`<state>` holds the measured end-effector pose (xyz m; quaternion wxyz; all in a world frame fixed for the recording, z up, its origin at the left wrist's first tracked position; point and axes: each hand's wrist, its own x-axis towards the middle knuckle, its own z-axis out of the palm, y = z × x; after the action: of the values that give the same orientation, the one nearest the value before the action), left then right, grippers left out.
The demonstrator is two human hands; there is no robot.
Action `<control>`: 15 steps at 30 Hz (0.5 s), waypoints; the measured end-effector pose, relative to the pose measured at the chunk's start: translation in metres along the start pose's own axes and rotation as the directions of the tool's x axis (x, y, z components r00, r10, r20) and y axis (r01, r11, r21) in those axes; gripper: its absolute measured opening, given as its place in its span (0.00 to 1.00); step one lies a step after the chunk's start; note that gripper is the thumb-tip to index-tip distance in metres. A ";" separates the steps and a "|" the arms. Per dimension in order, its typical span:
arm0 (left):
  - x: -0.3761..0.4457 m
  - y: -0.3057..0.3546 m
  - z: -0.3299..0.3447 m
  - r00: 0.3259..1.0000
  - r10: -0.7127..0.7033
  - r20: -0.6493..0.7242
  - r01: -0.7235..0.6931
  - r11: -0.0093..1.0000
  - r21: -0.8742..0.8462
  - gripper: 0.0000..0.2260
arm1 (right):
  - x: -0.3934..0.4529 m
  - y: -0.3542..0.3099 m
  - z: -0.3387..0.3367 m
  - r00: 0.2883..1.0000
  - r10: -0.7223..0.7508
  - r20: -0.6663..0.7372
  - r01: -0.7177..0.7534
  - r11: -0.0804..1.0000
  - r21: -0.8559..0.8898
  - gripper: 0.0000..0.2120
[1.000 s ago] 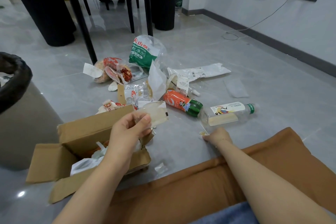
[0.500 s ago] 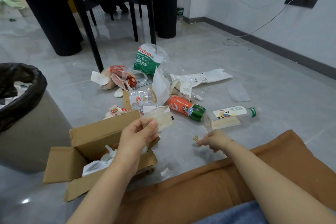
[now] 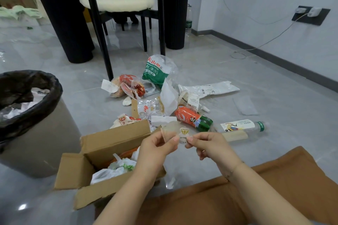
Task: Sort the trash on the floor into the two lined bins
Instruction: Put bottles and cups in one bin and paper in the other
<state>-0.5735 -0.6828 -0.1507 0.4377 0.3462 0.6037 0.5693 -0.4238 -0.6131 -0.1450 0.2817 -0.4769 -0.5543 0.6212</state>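
Note:
Both my hands hold a small clear plastic wrapper (image 3: 180,131) with a gold diamond print, above the floor. My left hand (image 3: 157,145) pinches its left end and my right hand (image 3: 208,145) pinches its right end. At the left stands a grey bin (image 3: 36,144) lined with a black bag, with white paper inside. Trash lies spread on the floor ahead: an orange and green bottle (image 3: 193,118), a clear bottle (image 3: 241,129), a green water-label bag (image 3: 155,73), a red snack bag (image 3: 128,86) and white wrappers (image 3: 208,88). Only one bin is in view.
An open cardboard box (image 3: 113,140) holding plastic bags sits under my left forearm. A brown cushion (image 3: 256,188) lies at the bottom right. Black chair legs (image 3: 98,27), table pillars and a white-cushioned chair stand behind the trash. A cable runs along the right wall.
My right hand lifted off the floor with a small scrap and came up to the wrapper that my left hand held. Both hands now pinch the wrapper. The view tilted upward.

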 end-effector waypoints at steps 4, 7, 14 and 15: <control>0.002 0.000 0.001 0.999 -0.006 -0.039 0.007 1.000 0.021 0.05 | 0.001 0.001 0.003 0.999 -0.039 0.019 0.041 0.994 -0.102 0.06; 0.003 0.000 0.004 0.998 -0.022 -0.063 0.022 1.000 -0.001 0.04 | 0.006 -0.001 0.000 1.000 -0.016 -0.026 0.014 0.996 -0.091 0.10; 0.012 -0.003 0.002 0.979 -0.148 -0.140 0.123 0.978 -0.169 0.06 | 0.074 0.054 -0.067 0.620 0.439 -0.651 -0.233 0.895 0.381 0.38; 0.014 -0.005 0.002 0.977 -0.155 -0.147 0.130 0.977 -0.167 0.06 | 0.078 0.060 -0.080 0.527 0.487 -0.697 -0.264 0.873 0.410 0.44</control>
<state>-0.5769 -0.6701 -0.1571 0.4535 0.2198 0.6134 0.6081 -0.3709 -0.5244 -0.2183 0.4107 -0.7670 -0.1736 0.4614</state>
